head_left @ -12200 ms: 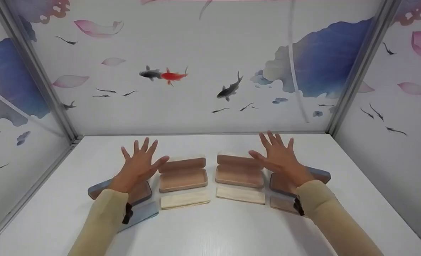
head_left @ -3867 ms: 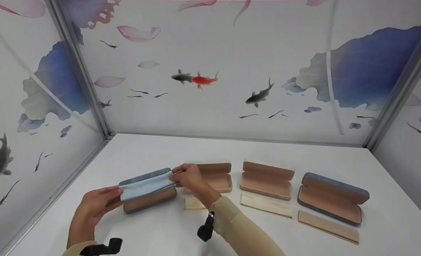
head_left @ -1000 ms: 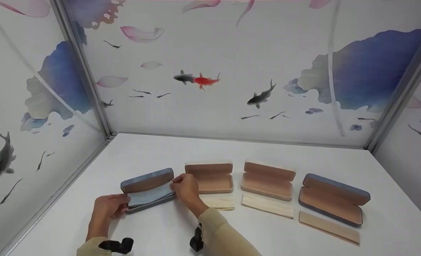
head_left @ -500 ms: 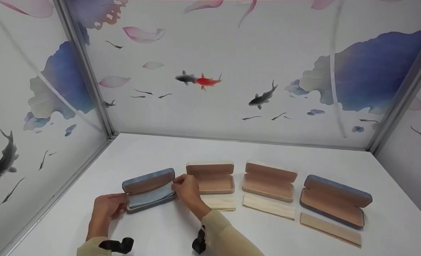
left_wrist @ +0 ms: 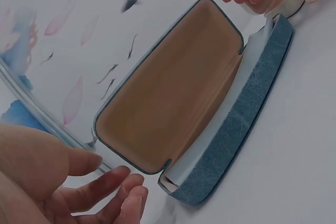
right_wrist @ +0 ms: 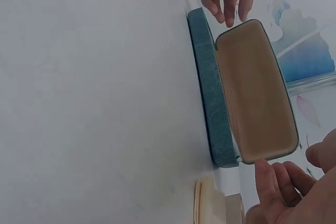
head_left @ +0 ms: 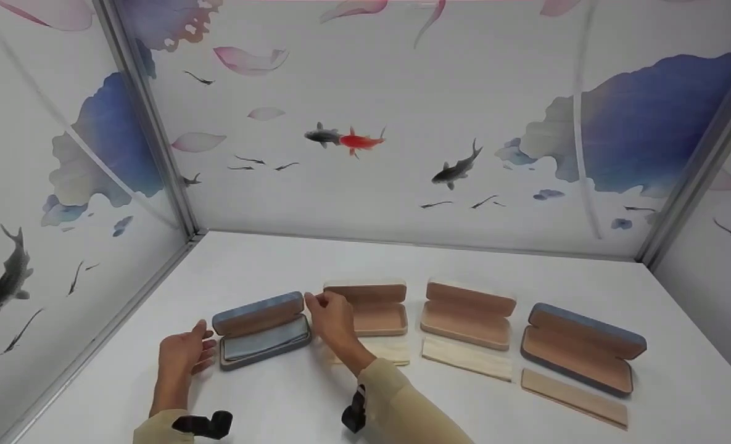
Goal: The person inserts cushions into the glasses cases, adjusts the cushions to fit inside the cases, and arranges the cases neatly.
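Cloth point(head_left: 266, 343) in case point(head_left: 260, 319), fingers point(left_wrist: 97, 188) beside each end

A white tabletop point(head_left: 272, 401) meets a pale back wall point(head_left: 371, 74) printed with pink petals, a red fish point(head_left: 360, 142) touching a grey fish point(head_left: 322, 134), a dark fish point(head_left: 454, 172) to their right and a large blue blot point(head_left: 655, 123). Metal posts point(head_left: 146, 117) stand at both back corners, joining similarly printed side walls point(head_left: 26, 179).

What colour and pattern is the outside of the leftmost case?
The leftmost case is blue outside with fine, paler vein-like lines, clearest in the left wrist view.
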A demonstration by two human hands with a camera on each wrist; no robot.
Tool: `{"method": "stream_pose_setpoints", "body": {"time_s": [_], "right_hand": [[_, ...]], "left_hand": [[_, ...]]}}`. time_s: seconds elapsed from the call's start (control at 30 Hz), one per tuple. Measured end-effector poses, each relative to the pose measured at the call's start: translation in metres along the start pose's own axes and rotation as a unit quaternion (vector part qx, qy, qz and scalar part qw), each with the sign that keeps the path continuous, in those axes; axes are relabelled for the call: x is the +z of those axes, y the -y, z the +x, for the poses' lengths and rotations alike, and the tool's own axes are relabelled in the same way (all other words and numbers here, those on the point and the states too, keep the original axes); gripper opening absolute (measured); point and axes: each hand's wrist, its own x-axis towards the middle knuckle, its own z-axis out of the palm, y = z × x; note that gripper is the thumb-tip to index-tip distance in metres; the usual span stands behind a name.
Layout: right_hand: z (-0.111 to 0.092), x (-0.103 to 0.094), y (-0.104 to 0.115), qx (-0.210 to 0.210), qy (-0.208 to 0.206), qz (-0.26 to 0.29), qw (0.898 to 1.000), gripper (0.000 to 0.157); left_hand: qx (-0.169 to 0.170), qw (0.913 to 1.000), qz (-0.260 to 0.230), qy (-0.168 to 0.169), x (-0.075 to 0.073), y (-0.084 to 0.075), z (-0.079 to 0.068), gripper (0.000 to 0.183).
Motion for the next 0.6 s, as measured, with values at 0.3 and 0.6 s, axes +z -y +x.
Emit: {"method": "stream_pose_setpoints", "body": {"time_s": [0.3,0.6], "right_hand": [[0.006,-0.003,0.006,0.025,0.049,-0.016,0.998,0.046],[0.01,0.0,0.006,0.063,0.089,-0.012,0.994,0.05]], "left_hand": [[0.008,0.9995,0.027,0.011,0.005,0.0,0.0,0.088],[0.019,0.9972,0.064,0.034,0.013,-0.003,-0.002,0.105]]}}
